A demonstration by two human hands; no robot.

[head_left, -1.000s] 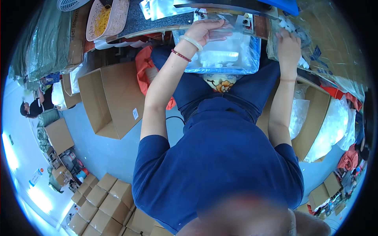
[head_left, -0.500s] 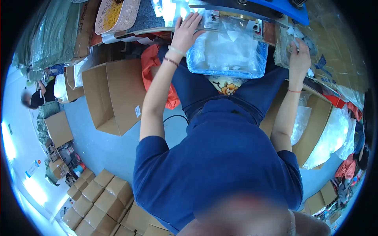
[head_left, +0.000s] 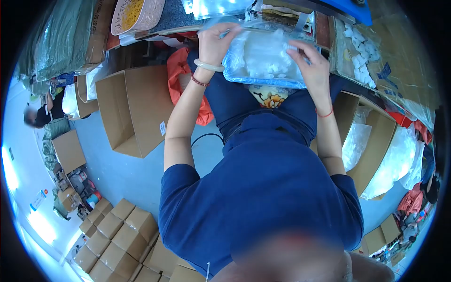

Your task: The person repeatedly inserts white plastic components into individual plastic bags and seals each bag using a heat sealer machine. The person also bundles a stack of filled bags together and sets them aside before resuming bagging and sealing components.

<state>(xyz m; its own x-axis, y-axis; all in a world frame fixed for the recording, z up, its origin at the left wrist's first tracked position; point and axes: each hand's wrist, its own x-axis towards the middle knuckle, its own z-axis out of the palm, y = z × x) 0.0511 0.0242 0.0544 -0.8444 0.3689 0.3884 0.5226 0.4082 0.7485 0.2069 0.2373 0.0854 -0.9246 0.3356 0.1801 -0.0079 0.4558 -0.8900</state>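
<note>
The left hand (head_left: 215,47) pinches thin, see-through plastic film (head_left: 229,20) by the far left corner of the blue-lined tray (head_left: 263,82), and the right hand (head_left: 311,65) curls its fingers over white bits (head_left: 267,56), its grip too blurry to tell.

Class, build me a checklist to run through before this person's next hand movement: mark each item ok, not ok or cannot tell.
1. Left hand at the far-left side of the blue-lined tray: ok.
2. Right hand clear of the loose white pieces on the worktop: ok.
3. White contents inside the tray: ok.
4. Left hand's grip on clear plastic: cannot tell, too faint.
5. Anything pinched in the right hand: cannot tell.
6. Basket away from both hands: ok.
</note>
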